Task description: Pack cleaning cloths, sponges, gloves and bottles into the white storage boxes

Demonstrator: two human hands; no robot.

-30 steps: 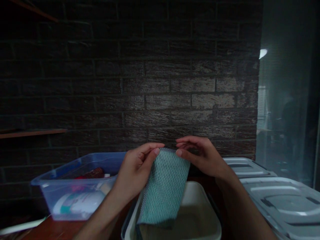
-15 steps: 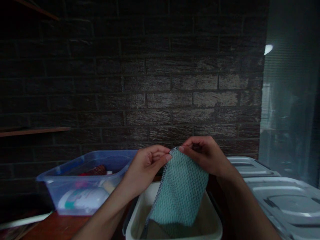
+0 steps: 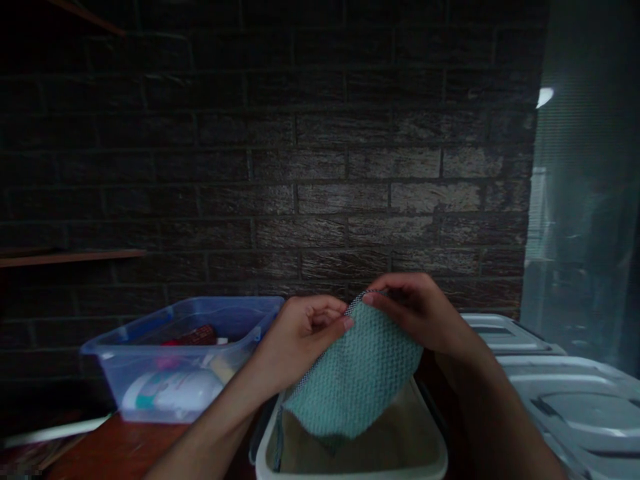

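A teal woven cloth (image 3: 357, 373) with a black-and-white checked edge hangs between my two hands. My left hand (image 3: 305, 340) pinches that edge between thumb and fingers. Higher up and to the right, my right hand (image 3: 413, 310) grips the cloth near its top corner. Below the cloth stands a white plastic tub (image 3: 400, 433) with dark side handles. The cloth's lower end hangs over the tub's opening and covers part of its inside.
On the left, a translucent blue bin (image 3: 113, 373) holds a white bottle (image 3: 173, 391) and a dark red item. Grey-white lids (image 3: 590, 400) lie at the right. A brick wall (image 3: 320, 167) rises behind, with a wooden shelf (image 3: 70, 258) at left.
The cloth's upper edge has shifted slightly right with both hands. Its lower end has risen and spread toward the left, showing more of the tub's inside. The view has turned a little left.
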